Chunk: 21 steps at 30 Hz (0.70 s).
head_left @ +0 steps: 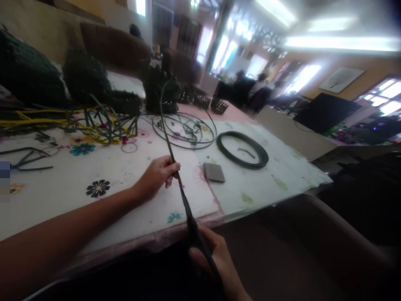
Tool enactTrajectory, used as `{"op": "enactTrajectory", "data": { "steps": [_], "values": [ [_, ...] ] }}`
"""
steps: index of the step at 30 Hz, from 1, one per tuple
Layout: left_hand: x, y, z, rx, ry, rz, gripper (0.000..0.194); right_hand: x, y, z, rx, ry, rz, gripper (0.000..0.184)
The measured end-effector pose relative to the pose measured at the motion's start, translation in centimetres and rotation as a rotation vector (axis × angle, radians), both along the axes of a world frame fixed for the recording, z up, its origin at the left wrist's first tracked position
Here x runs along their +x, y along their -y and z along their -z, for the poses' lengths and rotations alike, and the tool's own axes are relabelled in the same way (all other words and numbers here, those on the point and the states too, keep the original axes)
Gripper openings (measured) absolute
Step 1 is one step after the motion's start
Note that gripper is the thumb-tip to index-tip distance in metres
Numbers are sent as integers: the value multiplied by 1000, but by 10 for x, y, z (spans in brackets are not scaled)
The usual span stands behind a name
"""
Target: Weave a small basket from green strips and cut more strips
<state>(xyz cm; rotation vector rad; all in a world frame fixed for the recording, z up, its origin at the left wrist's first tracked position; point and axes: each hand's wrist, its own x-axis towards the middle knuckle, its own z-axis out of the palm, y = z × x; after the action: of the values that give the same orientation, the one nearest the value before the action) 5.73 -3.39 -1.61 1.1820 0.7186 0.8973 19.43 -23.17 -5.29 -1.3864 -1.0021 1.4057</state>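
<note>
My left hand (163, 173) is closed in a pinch on a long dark green strip (166, 129), held above the flowered tablecloth. The strip rises from my fingers and curves over at its top. Lower down, my right hand (216, 255) is closed around a dark-handled tool that looks like scissors (194, 232). Its narrow blades point up toward my left fingers and lie along the lower strip; whether they close on it cannot be made out. My right fingers partly hide the handles.
A coil of dark strip (265, 159) and a small grey square block (214, 172) lie to the right. Behind are loose loops (188, 147), tangled green and yellow strips (103, 129) and dark woven baskets (159, 92). The table's front edge (150, 238) runs below my hands. People sit far back.
</note>
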Motion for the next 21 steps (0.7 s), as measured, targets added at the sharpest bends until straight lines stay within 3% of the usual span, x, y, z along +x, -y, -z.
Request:
{"op": "enactTrajectory", "data": {
  "steps": [12, 21],
  "values": [
    [1, 4, 2, -20, 9, 8, 19, -2, -5, -2, 82, 26, 11, 39],
    [1, 0, 7, -6, -18, -17, 19, 2, -1, 15, 115, 103, 30, 35]
  ]
}}
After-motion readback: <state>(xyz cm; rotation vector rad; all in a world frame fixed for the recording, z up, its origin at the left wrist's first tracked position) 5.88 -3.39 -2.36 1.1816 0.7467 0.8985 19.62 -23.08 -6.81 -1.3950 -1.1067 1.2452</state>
